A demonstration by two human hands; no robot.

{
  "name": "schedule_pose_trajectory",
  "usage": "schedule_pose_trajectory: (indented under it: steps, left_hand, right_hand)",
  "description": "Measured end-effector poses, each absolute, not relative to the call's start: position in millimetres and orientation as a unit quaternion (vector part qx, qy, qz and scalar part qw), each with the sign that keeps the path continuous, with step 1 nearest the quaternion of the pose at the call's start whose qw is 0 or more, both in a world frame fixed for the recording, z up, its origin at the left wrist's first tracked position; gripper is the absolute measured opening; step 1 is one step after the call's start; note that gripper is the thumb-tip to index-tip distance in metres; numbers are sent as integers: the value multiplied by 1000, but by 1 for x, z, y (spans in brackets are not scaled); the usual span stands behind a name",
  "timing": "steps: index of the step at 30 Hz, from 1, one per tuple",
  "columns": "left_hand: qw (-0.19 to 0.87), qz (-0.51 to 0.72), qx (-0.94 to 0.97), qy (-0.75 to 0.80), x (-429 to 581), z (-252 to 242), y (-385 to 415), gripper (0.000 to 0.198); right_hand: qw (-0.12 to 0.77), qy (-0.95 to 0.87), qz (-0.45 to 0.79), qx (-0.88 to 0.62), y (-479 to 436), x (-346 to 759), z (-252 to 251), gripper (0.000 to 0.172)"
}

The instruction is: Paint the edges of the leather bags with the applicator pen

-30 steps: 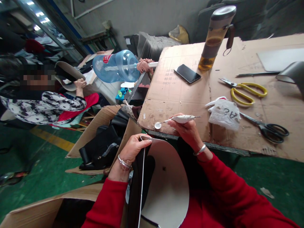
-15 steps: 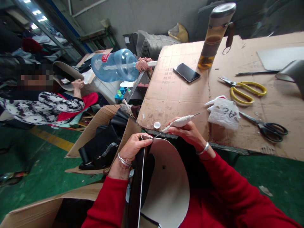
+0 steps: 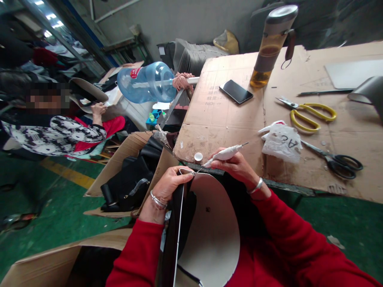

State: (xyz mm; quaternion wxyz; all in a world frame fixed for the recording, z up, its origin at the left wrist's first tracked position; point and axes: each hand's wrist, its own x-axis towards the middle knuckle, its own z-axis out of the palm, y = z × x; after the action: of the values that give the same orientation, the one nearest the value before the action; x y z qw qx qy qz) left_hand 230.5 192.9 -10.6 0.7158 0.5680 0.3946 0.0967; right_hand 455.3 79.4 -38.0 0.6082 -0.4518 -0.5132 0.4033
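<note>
White cap point(image 3: 198, 156) beside tool point(image 3: 224, 154), bag point(image 3: 283, 144) near.

Black phone point(image 3: 236, 91) on cardboard-covered bench point(image 3: 215, 115), tea flask point(image 3: 271, 46) just behind it, yellow scissors point(image 3: 312, 115) to its right, blue jug point(image 3: 146, 83) to its left

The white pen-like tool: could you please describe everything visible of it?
The white pen-like tool is a slim handle, plastic by its look, with a thin metal pin at each end. The right hand pinches it mid-shaft, tilted down to the left; its front tip meets the curved white panel at its top edge, beside the left hand.
</note>
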Motion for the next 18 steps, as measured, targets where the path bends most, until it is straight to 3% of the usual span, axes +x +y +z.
schedule_pose_trajectory:
  steps: [11,18]
  left_hand:
    - [728,174,505,429,229,-16,185,29]
    - [735,199,475,441,222,-13,179,29]
  right_hand:
    - [588,-507,445,-445,79,453,-41,33]
    - [538,-591,389,-459,76,458,-38,26]
